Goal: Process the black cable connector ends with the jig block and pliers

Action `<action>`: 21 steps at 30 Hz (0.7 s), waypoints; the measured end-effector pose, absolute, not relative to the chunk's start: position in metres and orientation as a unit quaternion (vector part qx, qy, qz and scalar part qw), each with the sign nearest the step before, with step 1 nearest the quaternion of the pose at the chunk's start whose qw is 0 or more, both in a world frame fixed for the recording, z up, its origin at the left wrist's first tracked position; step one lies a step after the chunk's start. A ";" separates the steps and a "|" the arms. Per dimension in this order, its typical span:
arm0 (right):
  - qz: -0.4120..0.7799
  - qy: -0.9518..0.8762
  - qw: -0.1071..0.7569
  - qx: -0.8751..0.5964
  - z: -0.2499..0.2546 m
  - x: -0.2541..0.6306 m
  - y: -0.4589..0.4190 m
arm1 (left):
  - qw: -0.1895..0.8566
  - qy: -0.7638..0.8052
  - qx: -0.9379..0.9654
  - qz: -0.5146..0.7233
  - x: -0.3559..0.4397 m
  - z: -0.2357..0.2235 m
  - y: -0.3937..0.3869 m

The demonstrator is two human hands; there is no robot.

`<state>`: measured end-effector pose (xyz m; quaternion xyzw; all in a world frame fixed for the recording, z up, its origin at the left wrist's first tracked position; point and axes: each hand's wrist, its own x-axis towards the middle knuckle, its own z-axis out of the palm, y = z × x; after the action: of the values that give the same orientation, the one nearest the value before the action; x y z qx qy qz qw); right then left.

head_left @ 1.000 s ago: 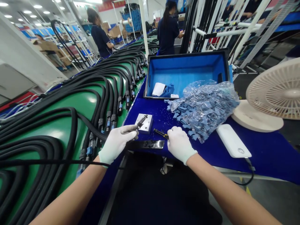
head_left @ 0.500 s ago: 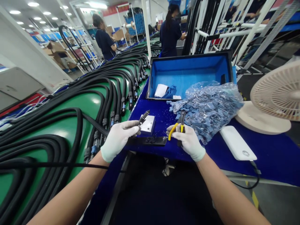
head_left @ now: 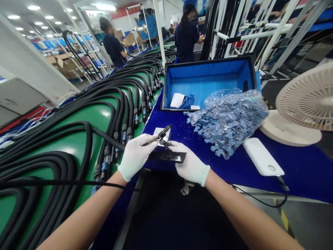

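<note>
My left hand (head_left: 136, 152), in a white glove, is closed on a black hose end fitting (head_left: 164, 131) with a spring around its tip, tilted up to the right. My right hand (head_left: 191, 163), also gloved, is closed on a pair of cutting pliers (head_left: 164, 142). Their dark jaws lie right at the fitting, just below the spring; I cannot tell whether they touch it. The yellow handles are hidden. A dark flat strip (head_left: 179, 157) at the table edge covers part of my right hand. Behind the fitting, a pale metal block (head_left: 157, 131) sits partly hidden.
Black hoses (head_left: 88, 139) crowd the green table (head_left: 102, 113) on the left. A clear bag of blue clips (head_left: 226, 121) lies before a blue bin (head_left: 205, 76). To the right are a white power bank (head_left: 264, 158) with a cable and a fan (head_left: 307, 100). Two people stand behind.
My right hand has lifted the yellow-handled pliers off the table, turned them, and brought them left to the fitting. My left hand still holds the fitting in nearly the same place.
</note>
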<state>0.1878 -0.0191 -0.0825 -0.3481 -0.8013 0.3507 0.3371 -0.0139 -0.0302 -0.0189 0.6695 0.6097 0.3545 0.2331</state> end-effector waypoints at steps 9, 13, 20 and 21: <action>0.308 -0.824 0.296 -0.371 -0.086 0.195 -0.021 | 0.221 0.617 0.673 0.343 -0.011 -0.027 -0.032; 0.297 -0.841 0.284 -0.353 -0.087 0.197 -0.017 | 0.232 0.618 0.676 0.328 -0.014 -0.030 -0.032; 0.267 -0.840 0.254 -0.399 -0.092 0.195 -0.017 | 0.364 0.573 0.672 0.295 -0.021 -0.020 -0.008; 0.277 -0.830 0.250 -0.414 -0.092 0.194 -0.017 | 0.392 0.550 0.680 0.286 -0.021 -0.019 -0.002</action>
<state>0.1940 -0.0171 -0.0915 -0.4138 -0.8303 0.2768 0.2504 -0.0214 -0.0019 -0.0194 0.6802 0.5495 0.2864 0.3916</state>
